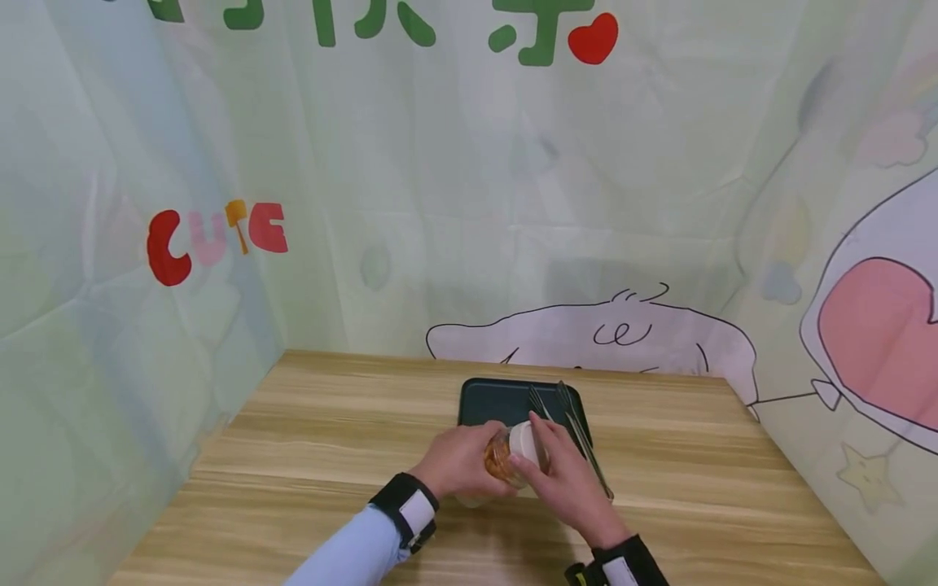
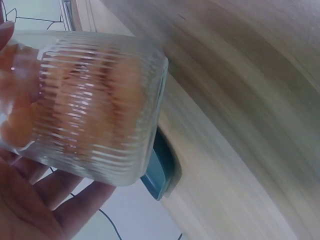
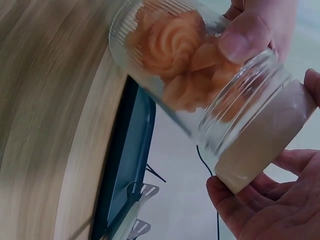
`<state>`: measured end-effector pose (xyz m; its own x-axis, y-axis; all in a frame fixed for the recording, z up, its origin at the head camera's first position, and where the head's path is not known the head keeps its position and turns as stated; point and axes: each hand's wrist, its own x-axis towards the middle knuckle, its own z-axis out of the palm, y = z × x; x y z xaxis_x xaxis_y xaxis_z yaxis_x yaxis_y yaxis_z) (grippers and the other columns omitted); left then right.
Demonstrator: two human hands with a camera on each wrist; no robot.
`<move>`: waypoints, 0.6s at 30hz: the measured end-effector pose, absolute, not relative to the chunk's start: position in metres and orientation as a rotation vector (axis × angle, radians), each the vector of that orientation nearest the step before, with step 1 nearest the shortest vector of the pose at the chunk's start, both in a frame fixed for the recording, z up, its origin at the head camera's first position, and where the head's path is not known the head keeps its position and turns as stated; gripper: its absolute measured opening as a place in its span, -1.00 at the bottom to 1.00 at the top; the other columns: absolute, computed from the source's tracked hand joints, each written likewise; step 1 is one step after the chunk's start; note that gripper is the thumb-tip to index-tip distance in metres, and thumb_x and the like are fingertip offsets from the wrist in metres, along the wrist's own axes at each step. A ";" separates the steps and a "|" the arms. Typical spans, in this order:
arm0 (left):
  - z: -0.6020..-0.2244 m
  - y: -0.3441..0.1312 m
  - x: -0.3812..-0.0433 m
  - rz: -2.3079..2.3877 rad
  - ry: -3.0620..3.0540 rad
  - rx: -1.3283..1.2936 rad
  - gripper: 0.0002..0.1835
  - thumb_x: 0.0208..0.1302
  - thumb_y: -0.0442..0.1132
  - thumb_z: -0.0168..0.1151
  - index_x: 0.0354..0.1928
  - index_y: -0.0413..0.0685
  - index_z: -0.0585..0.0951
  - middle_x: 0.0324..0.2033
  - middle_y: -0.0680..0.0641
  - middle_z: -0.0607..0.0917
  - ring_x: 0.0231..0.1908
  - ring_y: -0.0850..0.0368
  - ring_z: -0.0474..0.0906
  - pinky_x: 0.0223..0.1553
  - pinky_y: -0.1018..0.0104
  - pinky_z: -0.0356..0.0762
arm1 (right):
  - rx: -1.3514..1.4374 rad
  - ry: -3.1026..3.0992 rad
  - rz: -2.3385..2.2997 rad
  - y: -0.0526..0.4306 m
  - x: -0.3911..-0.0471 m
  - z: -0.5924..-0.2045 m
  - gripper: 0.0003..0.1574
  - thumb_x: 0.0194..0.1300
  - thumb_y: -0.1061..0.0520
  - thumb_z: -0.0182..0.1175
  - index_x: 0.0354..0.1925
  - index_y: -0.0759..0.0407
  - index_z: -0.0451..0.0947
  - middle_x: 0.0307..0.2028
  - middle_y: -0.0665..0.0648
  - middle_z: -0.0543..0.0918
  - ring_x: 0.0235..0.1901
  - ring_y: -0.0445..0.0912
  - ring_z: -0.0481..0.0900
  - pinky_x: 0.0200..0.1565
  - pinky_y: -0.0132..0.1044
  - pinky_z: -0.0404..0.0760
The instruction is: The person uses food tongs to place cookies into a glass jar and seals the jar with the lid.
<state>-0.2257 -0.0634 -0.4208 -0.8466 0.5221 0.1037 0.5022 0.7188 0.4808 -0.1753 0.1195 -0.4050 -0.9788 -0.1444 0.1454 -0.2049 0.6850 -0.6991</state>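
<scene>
A clear ribbed glass jar [image 1: 498,461] of swirled orange-brown cookies [image 3: 172,47] is held tilted above the table. My left hand [image 1: 456,458] grips the jar's body, its thumb across the glass in the right wrist view. With fingers and thumb around its rim, my right hand [image 1: 570,482] holds the cream-white lid [image 3: 267,135]. The lid sits at the jar's mouth, and glass threads show beside it; I cannot tell whether it is screwed on. In the left wrist view the jar's ribbed base [image 2: 100,110] faces the camera.
Behind the hands lies a dark teal tray [image 1: 493,399] on the wood-grain table [image 1: 330,431]. Metal utensils [image 1: 579,423], with slotted ends in the right wrist view, lie across the tray's right side. A printed cloth [image 1: 469,203] hangs around the table's back and sides.
</scene>
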 end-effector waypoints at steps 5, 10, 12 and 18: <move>-0.419 -0.062 -0.226 0.767 2.870 0.867 -0.15 -0.18 0.29 0.49 0.17 0.08 0.47 -0.15 0.09 0.68 -0.34 0.36 0.48 -0.23 0.32 0.61 | 0.296 -2.806 1.147 0.116 -0.178 -0.407 -0.04 0.28 -0.28 0.19 0.46 0.08 0.13 0.35 0.33 0.22 0.15 0.18 0.36 0.02 0.24 0.53; -0.420 -0.061 -0.227 0.761 2.882 0.879 -0.18 -0.21 0.25 0.53 0.13 0.09 0.49 -0.20 0.11 0.68 -0.37 0.35 0.48 -0.28 0.32 0.59 | 0.314 -2.819 1.122 0.114 -0.180 -0.410 -0.05 0.28 -0.25 0.21 0.44 0.14 0.15 0.32 0.34 0.26 0.13 0.15 0.38 0.00 0.21 0.56; -0.421 -0.061 -0.227 0.765 2.878 0.888 -0.19 -0.21 0.23 0.54 0.13 0.08 0.49 -0.20 0.12 0.68 -0.36 0.35 0.48 -0.27 0.32 0.59 | 0.331 -2.820 1.111 0.113 -0.180 -0.411 -0.05 0.28 -0.25 0.21 0.44 0.16 0.17 0.31 0.34 0.28 0.12 0.14 0.39 0.00 0.19 0.56; -0.422 -0.061 -0.226 0.763 2.871 0.887 -0.19 -0.20 0.21 0.54 0.14 0.08 0.49 -0.18 0.13 0.67 -0.35 0.36 0.48 -0.24 0.29 0.60 | 0.294 -2.840 1.070 0.109 -0.180 -0.413 -0.05 0.29 -0.29 0.17 0.42 0.19 0.19 0.27 0.36 0.33 0.06 0.10 0.42 0.02 0.17 0.56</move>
<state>-0.2260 -0.0611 -0.4220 -0.8354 0.5400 0.1027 0.5197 0.7153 0.4672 -0.1803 0.1092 -0.4127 -0.9773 -0.1466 0.1532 -0.2112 0.7356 -0.6437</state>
